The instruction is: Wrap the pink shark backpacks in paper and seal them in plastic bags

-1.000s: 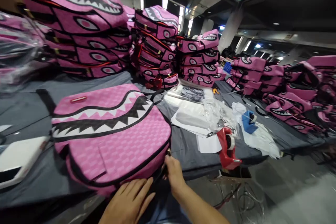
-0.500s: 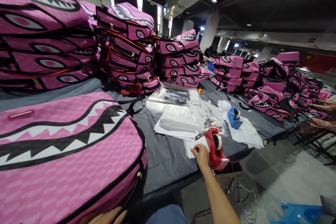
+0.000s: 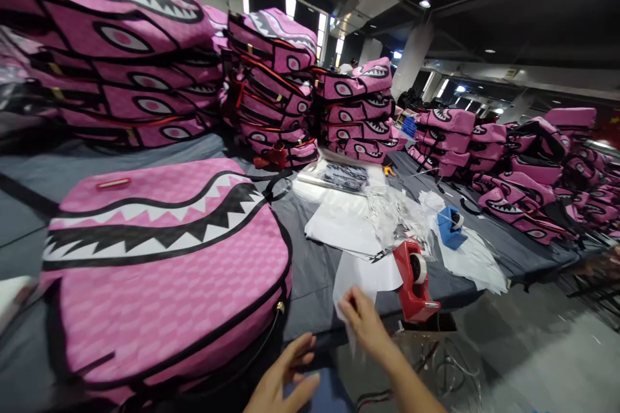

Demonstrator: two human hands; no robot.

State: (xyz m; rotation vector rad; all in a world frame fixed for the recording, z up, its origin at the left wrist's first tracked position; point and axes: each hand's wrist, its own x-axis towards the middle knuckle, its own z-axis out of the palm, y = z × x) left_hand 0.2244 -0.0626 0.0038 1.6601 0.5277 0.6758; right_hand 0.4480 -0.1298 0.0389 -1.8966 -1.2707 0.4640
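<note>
A pink backpack [image 3: 184, 290] with a black-and-white shark-mouth print lies flat on the dark cloth-covered table at the left. My right hand [image 3: 363, 322] pinches a thin white sheet [image 3: 345, 274], blurred by motion, over the table's front edge. Just beyond it rests more white paper [image 3: 382, 271] beside a red tape dispenser [image 3: 416, 287]. My left hand [image 3: 285, 377] is empty with its fingers apart, between the backpack's front corner and my right hand.
Stacks of pink backpacks [image 3: 145, 84] line the back of the table, and more [image 3: 443, 135] stand at the right. Clear plastic bags [image 3: 339, 177] lie mid-table. A blue tape dispenser [image 3: 450, 229] sits on white sheets. Below the edge is an open box [image 3: 431, 329] with tangled strips.
My right hand has drawn the thin white sheet toward me from beside the red dispenser. My left hand has come off the backpack and moved right. The view has turned left.
</note>
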